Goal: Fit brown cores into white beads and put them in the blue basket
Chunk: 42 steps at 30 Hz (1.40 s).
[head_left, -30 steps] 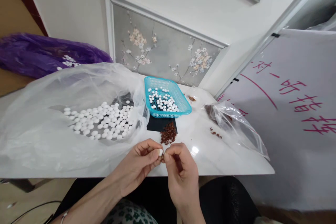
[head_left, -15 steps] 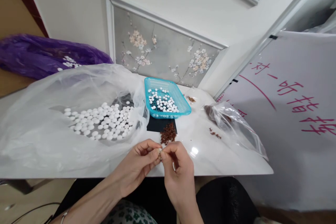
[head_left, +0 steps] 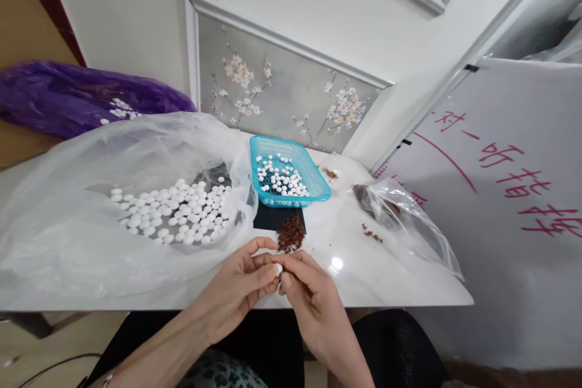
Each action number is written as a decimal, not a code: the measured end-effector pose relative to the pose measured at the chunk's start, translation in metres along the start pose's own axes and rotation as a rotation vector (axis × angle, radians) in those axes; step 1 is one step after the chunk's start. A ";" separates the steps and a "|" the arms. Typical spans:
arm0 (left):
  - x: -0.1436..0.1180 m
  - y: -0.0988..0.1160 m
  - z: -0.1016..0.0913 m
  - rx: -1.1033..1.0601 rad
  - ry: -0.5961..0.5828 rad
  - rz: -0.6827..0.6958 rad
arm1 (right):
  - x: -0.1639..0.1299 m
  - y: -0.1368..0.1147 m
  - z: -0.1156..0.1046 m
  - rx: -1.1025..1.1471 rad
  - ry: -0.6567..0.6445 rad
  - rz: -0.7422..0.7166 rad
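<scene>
My left hand (head_left: 240,284) pinches a small white ball (head_left: 277,269) between thumb and fingers, just above the table's front edge. My right hand (head_left: 319,300) meets it there, thumb and forefinger closed beside the ball; whether a tiny piece is between them I cannot make out. Right behind the fingers lies a heap of small reddish-brown pieces (head_left: 291,233), partly on a flat black sheet (head_left: 268,218). Beyond it stands a blue plastic basket (head_left: 318,191) with many white balls inside. To the left, more white balls (head_left: 186,212) lie in a large translucent plastic bag (head_left: 54,218).
A purple bag (head_left: 50,94) with white balls is at the far left. On the right of the white table (head_left: 336,291) lie a clear bag (head_left: 409,224) with brown contents and some loose brown bits (head_left: 371,233). A whiteboard (head_left: 500,267) with red writing stands at right.
The white ball now shows more fully between my fingers. My right hand has turned and its fingers lie flatter; my left forefinger has lifted off the ball.
</scene>
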State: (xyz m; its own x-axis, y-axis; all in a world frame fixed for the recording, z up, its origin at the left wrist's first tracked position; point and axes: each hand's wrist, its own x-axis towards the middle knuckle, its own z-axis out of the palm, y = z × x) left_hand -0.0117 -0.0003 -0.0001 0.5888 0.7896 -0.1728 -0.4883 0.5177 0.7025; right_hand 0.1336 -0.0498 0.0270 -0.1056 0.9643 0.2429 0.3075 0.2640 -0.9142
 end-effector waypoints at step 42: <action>-0.014 0.000 0.013 0.233 -0.031 0.073 | 0.009 0.006 -0.006 -0.078 0.121 -0.033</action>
State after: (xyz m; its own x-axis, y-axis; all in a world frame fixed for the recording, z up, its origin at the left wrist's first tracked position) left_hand -0.0116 -0.0156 0.0113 0.5788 0.8097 -0.0968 -0.3709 0.3672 0.8530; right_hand 0.1399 -0.0392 0.0251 -0.0037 0.9495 0.3139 0.3789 0.2918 -0.8782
